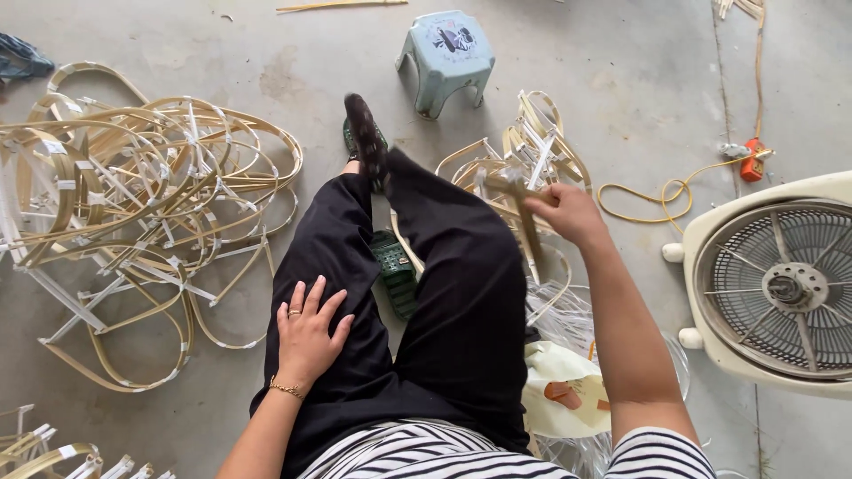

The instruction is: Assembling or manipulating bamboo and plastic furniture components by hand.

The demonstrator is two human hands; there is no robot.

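My left hand lies flat on my left thigh, fingers spread, holding nothing. My right hand reaches out past my right knee and is closed on a thin bamboo strip that hangs down from the fist. Right behind that hand lies a small heap of bent bamboo loops bound with white ties. I sit low with legs in black trousers crossed, one dark slipper raised.
A large tangle of bamboo hoops covers the concrete floor at left. A pale blue plastic stool stands ahead. A white floor fan lies at right, with a yellow cord and orange plug nearby. Clear plastic strips and a bag sit by my right hip.
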